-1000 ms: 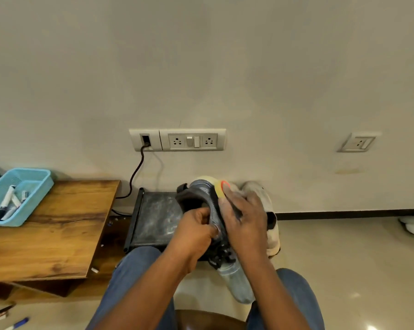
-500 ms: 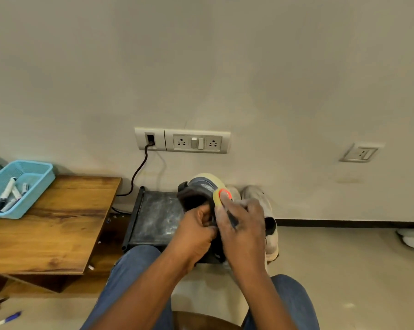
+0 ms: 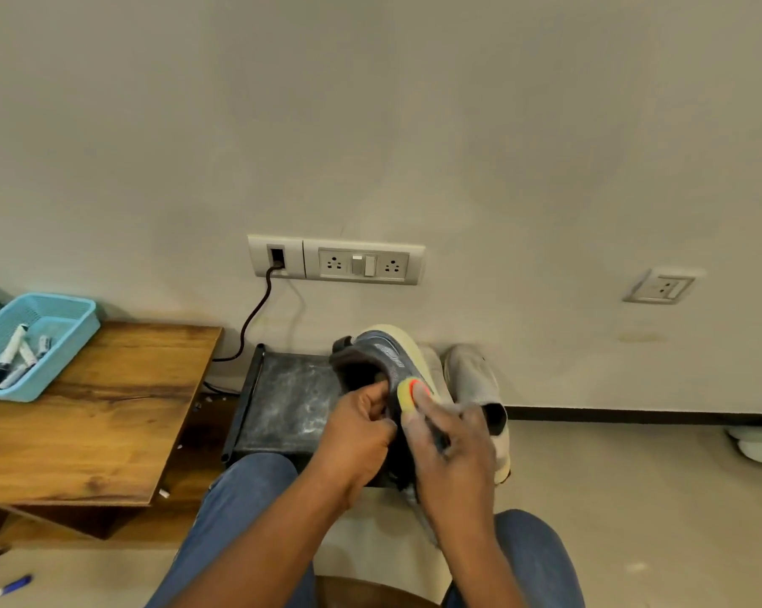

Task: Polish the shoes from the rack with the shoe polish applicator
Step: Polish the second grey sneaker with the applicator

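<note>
A grey sneaker with a pale yellow sole stands heel-up in front of me, above my lap. My left hand grips it at the collar, fingers curled into the opening. My right hand holds the shoe polish applicator, whose yellow sponge tip with an orange ring presses against the sneaker's side. The applicator's body is hidden under my fingers. A light grey shoe lies on the dark rack behind the hands.
A wooden table stands at the left with a light blue basket of markers on it. A black cable runs down from the wall socket plate. Pens lie on the floor at bottom left. A white object sits at far right.
My right hand has slid the applicator tip down the sneaker's side toward me. The left hand keeps its grip, and the view has shifted slightly.
</note>
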